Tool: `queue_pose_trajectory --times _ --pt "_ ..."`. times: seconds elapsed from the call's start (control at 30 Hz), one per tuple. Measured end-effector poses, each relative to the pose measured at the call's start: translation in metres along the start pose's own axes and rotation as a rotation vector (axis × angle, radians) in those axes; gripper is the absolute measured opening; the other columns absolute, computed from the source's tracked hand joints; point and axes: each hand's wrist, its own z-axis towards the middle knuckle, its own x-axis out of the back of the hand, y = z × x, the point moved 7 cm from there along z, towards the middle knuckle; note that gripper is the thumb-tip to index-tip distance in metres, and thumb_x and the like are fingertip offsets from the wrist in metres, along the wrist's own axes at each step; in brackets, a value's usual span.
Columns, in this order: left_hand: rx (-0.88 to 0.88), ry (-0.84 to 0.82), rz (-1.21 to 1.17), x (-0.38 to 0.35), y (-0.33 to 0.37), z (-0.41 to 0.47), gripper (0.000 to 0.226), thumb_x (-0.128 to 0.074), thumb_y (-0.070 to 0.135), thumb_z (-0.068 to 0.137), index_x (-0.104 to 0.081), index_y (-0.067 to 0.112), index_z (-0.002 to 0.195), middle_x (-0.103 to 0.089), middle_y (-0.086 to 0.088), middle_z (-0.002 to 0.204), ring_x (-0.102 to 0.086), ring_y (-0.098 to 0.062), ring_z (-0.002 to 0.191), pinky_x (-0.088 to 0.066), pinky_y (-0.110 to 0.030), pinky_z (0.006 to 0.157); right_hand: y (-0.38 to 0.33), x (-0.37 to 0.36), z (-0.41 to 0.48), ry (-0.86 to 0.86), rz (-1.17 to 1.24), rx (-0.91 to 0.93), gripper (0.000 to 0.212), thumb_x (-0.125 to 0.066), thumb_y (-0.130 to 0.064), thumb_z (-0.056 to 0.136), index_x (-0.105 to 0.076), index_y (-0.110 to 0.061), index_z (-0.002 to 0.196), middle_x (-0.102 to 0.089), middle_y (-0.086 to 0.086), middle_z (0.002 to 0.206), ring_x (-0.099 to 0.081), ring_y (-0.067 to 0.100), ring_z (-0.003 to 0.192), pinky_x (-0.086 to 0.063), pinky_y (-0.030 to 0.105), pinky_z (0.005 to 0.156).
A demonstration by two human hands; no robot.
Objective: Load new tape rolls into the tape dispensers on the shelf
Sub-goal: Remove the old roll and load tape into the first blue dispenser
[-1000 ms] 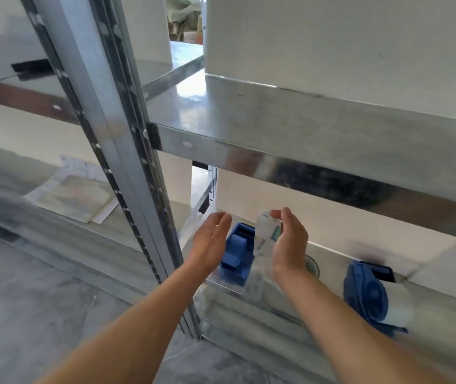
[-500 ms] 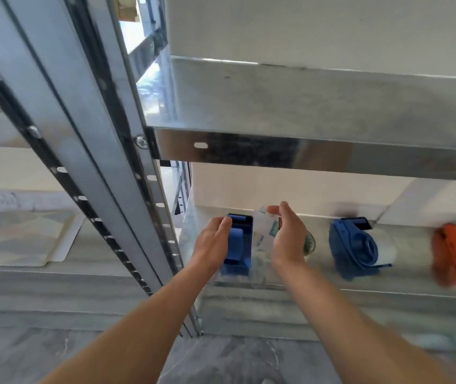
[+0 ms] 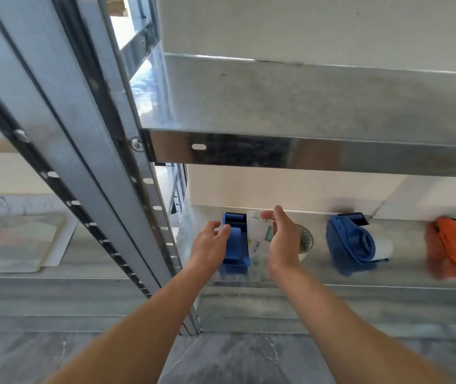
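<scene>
One readable mark only: the word "Deli", probably, in blue letters running lengthwise on the white wrapper of the tape roll (image 3: 260,239) held in the right hand (image 3: 283,245); letters are small and slightly blurred, so the reading is tentative. The same wrapper carries green patches with no legible characters. The sheet of paper (image 3: 13,214) on the neighbouring shelf at far left bears rows of faint dark print near its top edge, too small and smeared to read.
</scene>
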Motion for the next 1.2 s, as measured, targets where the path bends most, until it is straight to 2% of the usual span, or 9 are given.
queue_pose_trajectory --times 0.07,0.13,0.27,0.37,0.5,0.63,0.77,0.93,1.2 --pt "0.045 -0.001 0.036 -0.001 -0.005 0.001 0.042 -0.049 0.027 0.099 -0.044 0.016 0.139 -0.059 -0.001 0.11 -0.058 -0.018 0.095 -0.048 -0.026 0.068 0.006 0.0 0.002 -0.015 0.013 -0.015 0.037 -0.046 -0.034 0.103 -0.066 -0.019 0.077 -0.068 -0.006 0.086 -0.06 0.015 0.087 -0.043 0.034 0.086" --pt "0.084 -0.003 0.065 -0.002 -0.011 0.003 0.044 -0.051 0.017 0.097 -0.043 0.018 0.14 -0.061 -0.001 0.106 -0.06 -0.016 0.088 -0.05 -0.023 0.061 0.012 -0.001 0.003 -0.024 0.016 -0.037 0.036 -0.045 -0.029 0.104 -0.066 -0.019 0.077 -0.067 -0.006 0.086 -0.059 0.014 0.086 -0.043 0.033 0.084" --pt "0.127 0.033 -0.001 0.0 -0.012 0.007 0.043 -0.051 0.006 0.095 -0.047 0.018 0.137 -0.063 -0.001 0.102 -0.062 -0.019 0.092 -0.057 -0.033 0.074 0.02 -0.002 0.003 -0.028 0.037 -0.069 0.036 -0.046 -0.027 0.104 -0.066 -0.018 0.076 -0.066 -0.004 0.084 -0.058 0.015 0.079 -0.045 0.03 0.074" --pt "0.157 0.074 -0.157 0.005 -0.003 0.011 0.035 -0.051 0.004 0.094 -0.055 0.016 0.127 -0.066 -0.002 0.094 -0.065 -0.022 0.091 -0.059 -0.039 0.079 0.023 0.0 0.003 -0.015 0.078 -0.095 0.036 -0.045 -0.029 0.104 -0.065 -0.018 0.076 -0.066 0.0 0.083 -0.059 0.018 0.075 -0.045 0.03 0.068" --pt "0.204 0.091 -0.268 0.007 0.006 0.019 0.026 -0.052 0.005 0.094 -0.062 0.01 0.118 -0.064 -0.009 0.103 -0.063 -0.03 0.102 -0.057 -0.049 0.088 0.027 -0.001 0.003 -0.004 0.141 -0.15 0.036 -0.046 -0.039 0.101 -0.064 -0.018 0.078 -0.065 0.002 0.082 -0.06 0.019 0.073 -0.046 0.03 0.063" --pt "0.257 0.062 -0.353 0.006 0.01 0.02 0.019 -0.052 0.003 0.096 -0.063 0.009 0.111 -0.065 -0.013 0.104 -0.063 -0.034 0.105 -0.056 -0.052 0.088 0.031 -0.005 0.004 0.001 0.201 -0.202 0.036 -0.05 -0.056 0.08 -0.065 -0.026 0.068 -0.068 0.002 0.082 -0.061 0.023 0.076 -0.045 0.036 0.07" --pt "0.264 0.044 -0.361 0.006 0.01 0.019 0.016 -0.052 0.004 0.097 -0.064 0.009 0.106 -0.065 -0.013 0.101 -0.063 -0.035 0.103 -0.055 -0.053 0.088 0.032 -0.008 0.005 0.009 0.198 -0.208 0.038 -0.049 -0.058 0.082 -0.068 -0.031 0.062 -0.069 0.005 0.085 -0.062 0.028 0.082 -0.046 0.041 0.074" --pt "0.267 0.027 -0.354 0.005 0.01 0.019 0.02 -0.052 0.005 0.097 -0.062 0.008 0.114 -0.063 -0.014 0.109 -0.062 -0.034 0.105 -0.056 -0.053 0.088 0.033 -0.012 0.007 0.005 0.203 -0.207 0.039 -0.046 -0.047 0.1 -0.063 -0.026 0.072 -0.068 0.008 0.085 -0.063 0.03 0.081 -0.047 0.036 0.07" --pt "0.286 0.022 -0.366 0.005 0.007 0.02 0.021 -0.052 0.005 0.097 -0.061 0.009 0.116 -0.062 -0.015 0.113 -0.061 -0.035 0.106 -0.056 -0.053 0.087 0.031 -0.021 0.005 -0.003 0.161 -0.191 0.041 -0.048 -0.066 0.077 -0.066 -0.034 0.061 -0.067 0.01 0.085 -0.061 0.034 0.084 -0.046 0.043 0.076"
